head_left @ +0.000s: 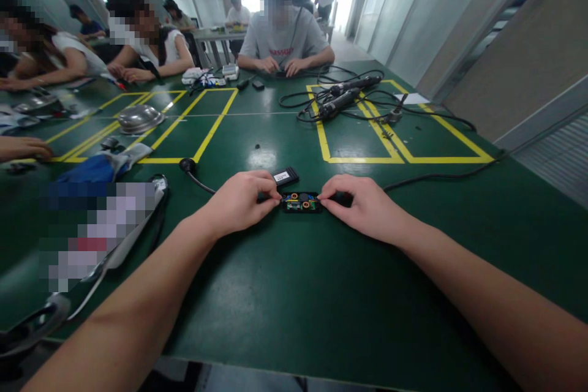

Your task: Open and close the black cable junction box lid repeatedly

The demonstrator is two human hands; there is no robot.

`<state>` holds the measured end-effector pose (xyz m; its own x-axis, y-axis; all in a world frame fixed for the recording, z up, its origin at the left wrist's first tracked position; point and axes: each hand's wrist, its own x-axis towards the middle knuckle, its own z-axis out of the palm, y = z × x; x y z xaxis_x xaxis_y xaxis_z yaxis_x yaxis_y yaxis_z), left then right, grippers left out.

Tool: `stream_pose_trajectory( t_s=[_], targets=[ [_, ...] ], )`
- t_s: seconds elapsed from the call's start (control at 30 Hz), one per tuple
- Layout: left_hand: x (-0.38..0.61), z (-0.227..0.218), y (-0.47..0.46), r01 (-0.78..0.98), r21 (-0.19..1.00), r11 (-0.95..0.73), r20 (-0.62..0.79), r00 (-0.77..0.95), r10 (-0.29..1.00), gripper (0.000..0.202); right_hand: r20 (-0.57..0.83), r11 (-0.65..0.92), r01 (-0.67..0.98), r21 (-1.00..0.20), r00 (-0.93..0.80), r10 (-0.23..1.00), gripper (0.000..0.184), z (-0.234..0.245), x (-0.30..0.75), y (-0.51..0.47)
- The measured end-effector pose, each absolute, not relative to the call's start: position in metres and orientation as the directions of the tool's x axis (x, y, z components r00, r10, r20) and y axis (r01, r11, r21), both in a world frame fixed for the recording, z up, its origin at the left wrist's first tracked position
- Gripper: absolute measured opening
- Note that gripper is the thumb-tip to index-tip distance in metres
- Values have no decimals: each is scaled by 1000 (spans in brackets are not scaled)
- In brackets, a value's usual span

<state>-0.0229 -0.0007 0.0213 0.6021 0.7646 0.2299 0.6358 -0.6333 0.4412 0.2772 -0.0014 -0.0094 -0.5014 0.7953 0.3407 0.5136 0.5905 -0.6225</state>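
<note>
A small black open case with a circuit board and copper coils (302, 202) lies on the green table in front of me. My left hand (245, 201) pinches at its left end, where a black cable (202, 185) with a round plug comes in. At the right end my right hand (361, 205) pinches too, beside another black cable (436, 177) running off to the right. Fingertips hide exactly what each pinch holds. Just behind the case rests a black cover with a white label (285, 177), close to my left fingers.
Black tools with tangled cords (342, 98) lie at the back right, inside yellow tape lines. A metal bowl (140, 117), a blue cloth-like item (92, 168) and a partly blurred long item (110, 233) are on the left. A person (285, 37) sits opposite; others sit at left.
</note>
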Motion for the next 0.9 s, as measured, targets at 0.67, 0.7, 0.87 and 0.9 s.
stream_pose_trajectory(
  t_s=[0.67, 0.7, 0.87, 0.9],
  targets=[
    [-10, 4, 2, 712, 491, -502, 392, 334, 857, 37, 334, 567, 539, -622, -473, 816, 52, -10, 273, -10],
    [-9, 7, -1, 679, 486, -550, 412, 377, 829, 36, 329, 568, 536, -625, -479, 814, 58, -10, 274, -11],
    [-1, 13, -14, 547, 458, -700, 405, 572, 713, 31, 316, 583, 528, -617, -513, 798, 66, -8, 277, -11],
    [-1, 12, -14, 541, 454, -708, 394, 591, 704, 30, 318, 591, 528, -610, -520, 793, 63, -8, 277, -11]
  ],
)
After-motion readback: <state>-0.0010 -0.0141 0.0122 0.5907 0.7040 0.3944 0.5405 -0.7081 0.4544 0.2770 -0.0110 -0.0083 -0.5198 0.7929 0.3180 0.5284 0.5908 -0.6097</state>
